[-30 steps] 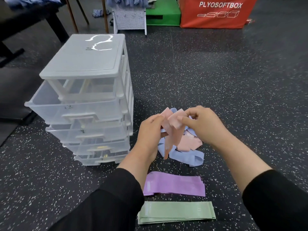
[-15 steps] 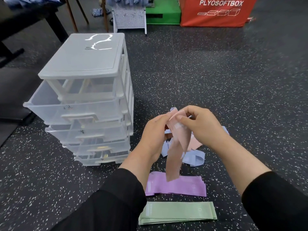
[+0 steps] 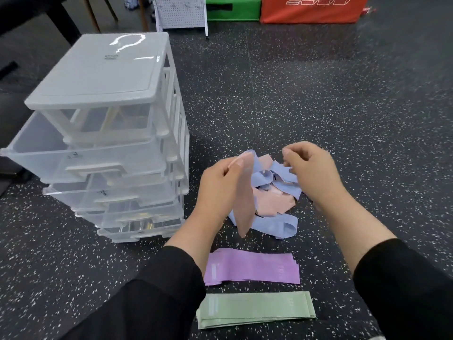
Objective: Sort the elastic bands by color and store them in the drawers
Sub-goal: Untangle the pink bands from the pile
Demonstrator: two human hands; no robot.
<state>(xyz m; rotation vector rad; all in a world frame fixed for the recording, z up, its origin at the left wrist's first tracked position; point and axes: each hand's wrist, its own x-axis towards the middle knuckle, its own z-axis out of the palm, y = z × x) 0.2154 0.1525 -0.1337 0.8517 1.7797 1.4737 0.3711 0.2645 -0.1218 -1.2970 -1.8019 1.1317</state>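
Bands lie in three groups on the speckled black floor (image 3: pixel 318 106): a loose heap (image 3: pixel 272 195) of pink and blue ones between the two hands, a flat purple stack (image 3: pixel 252 267) nearer the person, and a flat green stack (image 3: pixel 257 309) nearest of all, its near edges fanned slightly. The two stacks lie parallel with a strip of bare floor between them, and another strip separates the purple stack from the heap. The left hand (image 3: pixel 220 185) is raised over the heap's left edge and pinches the top of one pink band (image 3: pixel 245 195) between thumb and fingers; the band hangs down freely, its lower tip above the floor just short of the purple stack. The right hand (image 3: pixel 311 173) hovers over the heap's right side with its fingers loosely curled; they seem to hold nothing, though whether the fingertips touch a blue band is hard to tell. A drawer unit (image 3: pixel 103 133) of clear plastic with a white top stands to the left, its nearest corner just beside the left wrist. Its drawers are pulled out in steps toward the person, the upper one furthest. Wide bare floor opens to the right of and beyond the heap. Along the far edge stand a white pegboard rack (image 3: pixel 181 13), a green box (image 3: pixel 231 8) and a red box (image 3: pixel 311 9); dark furniture legs show at top left.
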